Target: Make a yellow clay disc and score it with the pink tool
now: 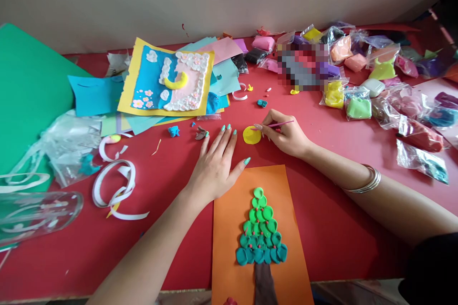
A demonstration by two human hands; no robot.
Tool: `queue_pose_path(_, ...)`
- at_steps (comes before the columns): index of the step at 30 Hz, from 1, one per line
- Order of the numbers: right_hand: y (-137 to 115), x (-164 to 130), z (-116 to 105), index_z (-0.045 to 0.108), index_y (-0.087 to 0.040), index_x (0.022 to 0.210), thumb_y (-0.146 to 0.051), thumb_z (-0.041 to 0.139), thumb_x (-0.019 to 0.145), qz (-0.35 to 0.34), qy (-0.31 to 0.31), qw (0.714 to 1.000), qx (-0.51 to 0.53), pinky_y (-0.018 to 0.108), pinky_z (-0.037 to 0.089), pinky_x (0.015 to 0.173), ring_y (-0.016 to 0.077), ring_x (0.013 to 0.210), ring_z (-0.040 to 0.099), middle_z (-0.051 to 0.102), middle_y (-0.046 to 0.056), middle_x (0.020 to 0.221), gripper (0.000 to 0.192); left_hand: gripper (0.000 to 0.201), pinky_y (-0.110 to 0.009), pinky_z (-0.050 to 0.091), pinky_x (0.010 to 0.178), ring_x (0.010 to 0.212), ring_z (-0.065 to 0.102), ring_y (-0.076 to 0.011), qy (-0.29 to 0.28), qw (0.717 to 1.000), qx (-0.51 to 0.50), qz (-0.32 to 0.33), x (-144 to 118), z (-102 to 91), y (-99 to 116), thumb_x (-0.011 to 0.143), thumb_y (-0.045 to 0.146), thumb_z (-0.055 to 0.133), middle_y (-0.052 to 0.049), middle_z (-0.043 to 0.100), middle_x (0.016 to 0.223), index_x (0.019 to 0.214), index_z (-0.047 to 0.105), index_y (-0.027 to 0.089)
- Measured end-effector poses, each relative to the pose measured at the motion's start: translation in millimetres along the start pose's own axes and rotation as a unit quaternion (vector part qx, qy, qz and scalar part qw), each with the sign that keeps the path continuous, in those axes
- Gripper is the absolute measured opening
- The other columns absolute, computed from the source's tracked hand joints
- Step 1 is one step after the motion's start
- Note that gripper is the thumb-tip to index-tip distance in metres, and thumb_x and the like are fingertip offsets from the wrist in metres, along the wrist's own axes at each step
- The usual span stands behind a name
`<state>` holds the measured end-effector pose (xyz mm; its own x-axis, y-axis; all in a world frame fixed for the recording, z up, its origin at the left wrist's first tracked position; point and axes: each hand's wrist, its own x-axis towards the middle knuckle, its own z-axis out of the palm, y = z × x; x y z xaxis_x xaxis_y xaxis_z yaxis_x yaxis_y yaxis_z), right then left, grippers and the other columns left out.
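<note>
My right hand (286, 133) pinches a thin pink stick (282, 124), its tip at a flat yellow clay disc (252, 136) on the red table. With fingers spread, my left hand (219, 159) rests flat to the left of the disc, its thumb near the top of an orange sheet (229, 228). On that sheet is a tree of green and teal clay discs (262, 228) with small red dots and a brown trunk (265, 283). A scrap of greyish-brown clay (202, 133) lies by my left fingertips, and a blue clay lump (173, 131) sits farther left.
Bagged coloured clay (359, 107) covers the right and back right. A yellow-framed clay picture (143, 76) lies on coloured papers at the back left. White paper strips (96, 188), a plastic bag (71, 145) and a clear plastic cup (43, 214) are at the left.
</note>
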<state>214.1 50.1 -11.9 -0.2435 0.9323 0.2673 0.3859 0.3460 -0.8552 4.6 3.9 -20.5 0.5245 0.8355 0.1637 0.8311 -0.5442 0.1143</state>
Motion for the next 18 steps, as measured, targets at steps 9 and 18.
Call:
queue_pose_path(9, 3.6, 4.5, -0.7, 0.043, -0.02, 0.067, -0.042, 0.06, 0.082, 0.066, 0.004, 0.995, 0.074, 0.024, 0.038, 0.051, 0.0099, 0.05, 0.049, 0.055, -0.002, 0.057, 0.032, 0.064, -0.052, 0.022, 0.113, 0.14, 0.027, -0.0281, -0.011, 1.0, -0.002, -0.003, 0.4, -2.2, 0.8, 0.094, 0.048, 0.031, -0.017, 0.031, 0.149, 0.144, 0.026, 0.009)
queue_pose_path(18, -1.5, 0.8, -0.6, 0.046, -0.019, 0.068, -0.029, 0.057, 0.082, -0.006, -0.003, 0.999, -0.036, 0.024, 0.037, 0.055, 0.0107, 0.056, 0.048, 0.056, -0.001, 0.063, 0.021, 0.057, -0.055, 0.015, 0.114, 0.142, 0.022, -0.0259, -0.047, 0.997, 0.0, 0.056, 5.5, -6.3, 5.2, 0.095, 0.043, 0.031, -0.011, 0.03, 0.15, 0.145, 0.028, 0.016)
